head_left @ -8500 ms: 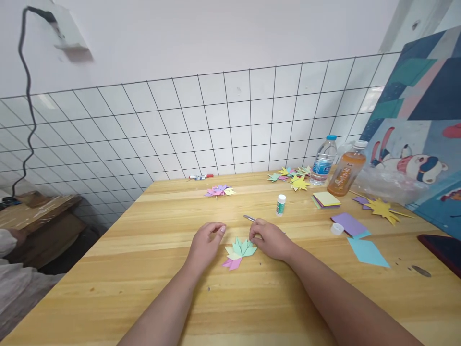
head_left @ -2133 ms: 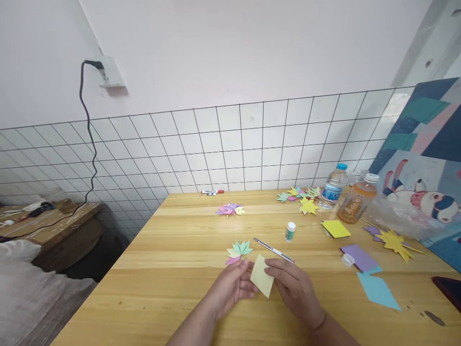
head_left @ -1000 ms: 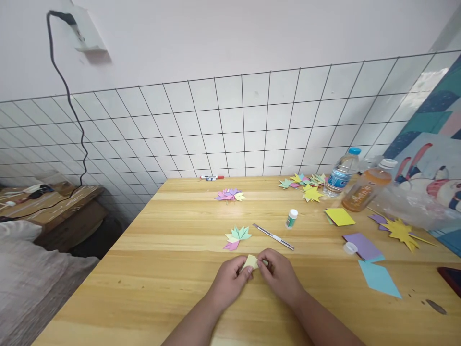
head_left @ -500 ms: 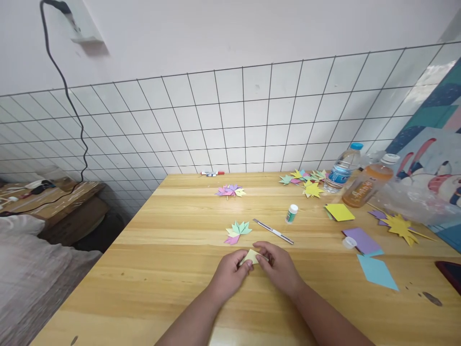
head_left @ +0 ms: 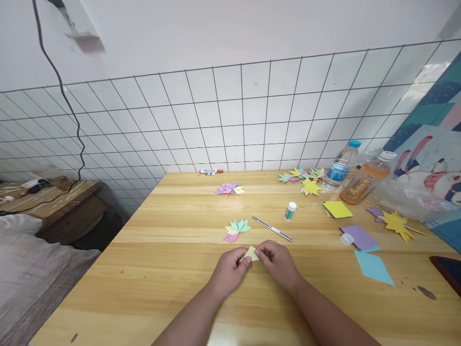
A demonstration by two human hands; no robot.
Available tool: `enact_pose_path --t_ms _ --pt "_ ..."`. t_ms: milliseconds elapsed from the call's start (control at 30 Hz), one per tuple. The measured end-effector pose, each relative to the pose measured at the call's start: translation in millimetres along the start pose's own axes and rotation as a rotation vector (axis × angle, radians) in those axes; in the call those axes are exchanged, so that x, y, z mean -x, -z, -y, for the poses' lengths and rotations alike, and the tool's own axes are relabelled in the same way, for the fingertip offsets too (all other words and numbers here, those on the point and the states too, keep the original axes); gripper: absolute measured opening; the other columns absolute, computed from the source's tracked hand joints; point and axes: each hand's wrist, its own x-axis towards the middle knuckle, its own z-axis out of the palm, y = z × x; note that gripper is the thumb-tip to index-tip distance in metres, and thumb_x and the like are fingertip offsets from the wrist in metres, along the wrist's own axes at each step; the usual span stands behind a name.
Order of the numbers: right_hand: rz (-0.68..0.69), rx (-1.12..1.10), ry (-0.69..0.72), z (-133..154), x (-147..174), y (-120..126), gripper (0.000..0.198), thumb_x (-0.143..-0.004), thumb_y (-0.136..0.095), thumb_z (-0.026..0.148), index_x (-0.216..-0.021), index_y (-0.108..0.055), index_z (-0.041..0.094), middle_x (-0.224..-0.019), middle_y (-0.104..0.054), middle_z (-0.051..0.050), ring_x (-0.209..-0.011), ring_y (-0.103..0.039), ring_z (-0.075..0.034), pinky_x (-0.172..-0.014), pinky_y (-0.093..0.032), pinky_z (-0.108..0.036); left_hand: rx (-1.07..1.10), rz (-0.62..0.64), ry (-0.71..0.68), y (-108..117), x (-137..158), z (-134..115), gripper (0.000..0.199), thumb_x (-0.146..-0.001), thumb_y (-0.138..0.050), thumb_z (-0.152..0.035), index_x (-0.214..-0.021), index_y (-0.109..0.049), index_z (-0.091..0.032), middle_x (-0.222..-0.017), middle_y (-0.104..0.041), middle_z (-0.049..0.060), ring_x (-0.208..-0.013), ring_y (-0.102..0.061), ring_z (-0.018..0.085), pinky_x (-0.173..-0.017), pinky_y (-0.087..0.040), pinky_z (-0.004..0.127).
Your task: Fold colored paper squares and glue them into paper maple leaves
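Between my two hands is a small piece of folded pale yellow paper (head_left: 252,253), close above the table. My left hand (head_left: 229,270) pinches its left side with thumb and fingers. On its right side, my right hand (head_left: 276,262) is closed with thumb and fingertips on the edge. The fingers hide parts of the paper. Just beyond lies a folded paper piece in green, yellow and pink (head_left: 237,229). A slim utility knife (head_left: 272,228) rests to its right, and a small glue bottle with a white cap (head_left: 290,211) stands behind the knife.
Farther back are a purple-and-pink folded paper piece (head_left: 229,189) and a marker (head_left: 211,171). At right are a water bottle (head_left: 340,168), an orange drink bottle (head_left: 365,180), yellow paper (head_left: 337,209), purple paper (head_left: 360,237), blue paper (head_left: 374,267) and a yellow paper star (head_left: 397,224).
My right fingers have drawn in from a raised, spread position and closed on the paper's right edge. My left hand keeps its pinch. The whole view has shifted slightly.
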Motion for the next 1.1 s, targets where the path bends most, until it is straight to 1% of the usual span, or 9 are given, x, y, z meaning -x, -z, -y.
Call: enact_pose_path --t_ms 367,600,767,867,900,967,1033,1067,1100 --pt "0.004 -0.001 -0.009 1.4 1.2 1.6 0.023 -0.085 -0.048 0.03 -0.069 -0.06 0.019 -0.065 -0.057 0.0 -0.061 -0.051 -0.013 -0.057 -0.038 -0.024 -0.029 0.005 -0.004 1.0 0.5 -0.7 0.027 -0.083 -0.045 -0.036 -0.07 -0.06 -0.018 -0.06 -0.055 -0.001 -0.056 -0.046 0.013 -0.054 -0.034 0.022" --pt "-0.091 0.048 0.05 0.3 2.0 3.4 0.022 -0.085 -0.049 0.029 -0.068 -0.059 0.019 -0.067 -0.058 -0.001 -0.065 -0.053 -0.014 -0.059 -0.037 -0.024 -0.075 0.032 0.05 0.4 -1.6 0.3 0.029 -0.084 -0.044 -0.036 -0.065 -0.057 -0.018 -0.058 -0.055 -0.002 -0.054 -0.046 0.012 -0.054 -0.033 0.022" --pt "-0.094 0.049 0.057 -1.0 1.4 3.6 0.024 -0.085 -0.049 0.031 -0.068 -0.059 0.019 -0.066 -0.058 -0.002 -0.064 -0.053 -0.014 -0.06 -0.037 -0.025 -0.093 0.013 0.054 -0.8 0.0 0.6 0.03 -0.084 -0.045 -0.036 -0.062 -0.056 -0.018 -0.058 -0.057 -0.002 -0.055 -0.048 0.012 -0.056 -0.035 0.021" --pt "-0.091 0.003 0.046 -1.9 1.6 3.1 0.024 -0.085 -0.049 0.032 -0.068 -0.06 0.019 -0.067 -0.058 -0.002 -0.065 -0.053 -0.015 -0.062 -0.038 -0.026 -0.059 0.009 0.04 -1.1 0.0 2.0 0.032 -0.084 -0.045 -0.036 -0.061 -0.056 -0.017 -0.058 -0.058 -0.001 -0.055 -0.049 0.012 -0.056 -0.035 0.021" --pt "-0.093 -0.037 0.032 -2.3 1.8 2.8 0.021 -0.084 -0.05 0.032 -0.072 -0.061 0.019 -0.069 -0.059 -0.002 -0.065 -0.053 -0.015 -0.061 -0.039 -0.026 -0.032 0.003 0.042 -1.2 -0.4 2.9 0.032 -0.084 -0.046 -0.036 -0.061 -0.056 -0.017 -0.057 -0.058 -0.001 -0.055 -0.049 0.012 -0.056 -0.035 0.021" --pt "-0.084 -0.133 -0.014 -2.9 2.2 1.8 0.019 -0.081 -0.055 0.034 -0.09 -0.062 0.019 -0.077 -0.06 -0.003 -0.063 -0.052 -0.014 -0.058 -0.04 -0.025 0.056 -0.018 0.063 -1.5 -1.5 5.4 0.032 -0.084 -0.046 -0.038 -0.062 -0.056 -0.017 -0.057 -0.058 0.0 -0.053 -0.049 0.011 -0.054 -0.035 0.021" --pt "-0.045 -0.183 -0.048 -2.6 2.1 0.6 0.034 -0.076 -0.061 0.035 -0.106 -0.058 0.019 -0.087 -0.061 -0.004 -0.062 -0.052 -0.013 -0.056 -0.041 -0.024 0.161 -0.037 0.093 -2.1 -2.5 7.9 0.031 -0.084 -0.047 -0.04 -0.065 -0.055 -0.016 -0.057 -0.058 0.0 -0.049 -0.047 0.011 -0.051 -0.035 0.021" --pt "-0.014 -0.172 -0.049 -2.1 1.8 0.1 0.035 -0.074 -0.063 0.034 -0.106 -0.059 0.02 -0.088 -0.062 -0.003 -0.063 -0.052 -0.013 -0.056 -0.041 -0.024 0.2 -0.041 0.101 -2.5 -2.7 8.9 0.031 -0.083 -0.048 -0.041 -0.067 -0.055 -0.016 -0.057 -0.058 0.0 -0.048 -0.047 0.01 -0.049 -0.035 0.02" --pt "0.015 -0.142 -0.041 -1.6 1.4 -0.5 0.029 -0.074 -0.063 0.034 -0.1 -0.062 0.021 -0.085 -0.062 -0.003 -0.064 -0.052 -0.014 -0.058 -0.041 -0.024 0.222 -0.038 0.099 -2.9 -2.7 9.7 0.03 -0.083 -0.048 -0.041 -0.068 -0.056 -0.016 -0.057 -0.059 0.0 -0.048 -0.047 0.01 -0.049 -0.035 0.02"
